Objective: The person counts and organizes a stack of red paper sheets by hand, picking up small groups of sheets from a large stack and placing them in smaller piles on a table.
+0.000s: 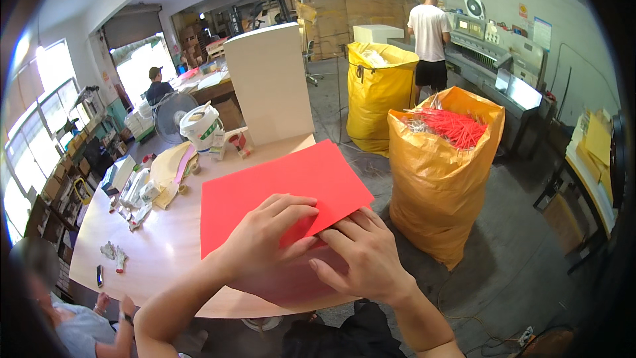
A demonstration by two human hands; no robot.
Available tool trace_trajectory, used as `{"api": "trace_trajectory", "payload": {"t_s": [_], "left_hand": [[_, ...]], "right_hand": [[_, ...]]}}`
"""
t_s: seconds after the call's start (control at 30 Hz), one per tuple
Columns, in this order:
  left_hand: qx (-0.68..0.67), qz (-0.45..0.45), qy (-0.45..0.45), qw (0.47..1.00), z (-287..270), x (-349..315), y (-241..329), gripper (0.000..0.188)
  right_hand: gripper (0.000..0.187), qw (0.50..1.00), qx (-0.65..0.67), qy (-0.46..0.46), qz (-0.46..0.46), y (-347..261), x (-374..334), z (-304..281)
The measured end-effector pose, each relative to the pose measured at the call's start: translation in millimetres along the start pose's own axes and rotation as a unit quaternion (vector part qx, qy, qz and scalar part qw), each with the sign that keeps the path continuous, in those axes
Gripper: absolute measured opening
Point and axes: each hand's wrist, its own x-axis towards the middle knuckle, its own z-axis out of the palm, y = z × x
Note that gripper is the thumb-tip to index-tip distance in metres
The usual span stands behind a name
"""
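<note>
A large red sheet (271,182), possibly the top of a stack, lies at the near right side of the table. On its near part rests my left hand (268,229), palm down, fingers slightly bent and thumb apart. My right hand (364,252) is at the sheet's near right edge, its fingers stretched toward the corner with the fingertips partly hidden by the sheet. The right thumb sits apart, below the edge. Below the sheet's near edge is a darker reddish area; I cannot tell whether it is a stack's side or a reflection.
On the wooden table (159,252) are a white bucket (201,126), a tape dispenser (241,144), gloves (116,255) and a tall white stack (270,83). Beyond its right side stand an orange sack (440,189) of red strips and a yellow sack (377,103). A person (86,325) is at lower left.
</note>
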Motion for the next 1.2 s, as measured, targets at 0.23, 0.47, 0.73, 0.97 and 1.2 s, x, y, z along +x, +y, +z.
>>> {"api": "trace_trajectory", "payload": {"t_s": [0.23, 0.47, 0.73, 0.97, 1.2], "left_hand": [[-0.002, 0.001, 0.003, 1.0, 0.4, -1.0, -1.2, 0.043], [0.06, 0.016, 0.002, 0.998, 0.6, 0.7, -1.1, 0.04], [0.062, 0.052, -0.033, 0.996, -4.7, 10.2, -13.3, 0.041], [0.047, 0.038, 0.01, 0.998, -1.4, 9.1, -11.9, 0.039], [0.032, 0.058, 0.068, 0.995, 8.3, 3.0, -19.4, 0.042]], "right_hand": [[0.041, 1.0, -0.001, -0.004, -0.002, -0.1, -0.4, -0.2], [0.039, 1.0, -0.014, -0.024, -0.003, 0.0, 1.2, -3.8], [0.033, 1.0, -0.023, -0.008, -0.003, -0.6, 2.0, -1.2], [0.032, 1.0, -0.027, 0.002, -0.005, -0.3, 2.0, 3.7], [0.022, 0.999, 0.011, 0.03, 0.026, 4.3, -0.2, -0.6]]}}
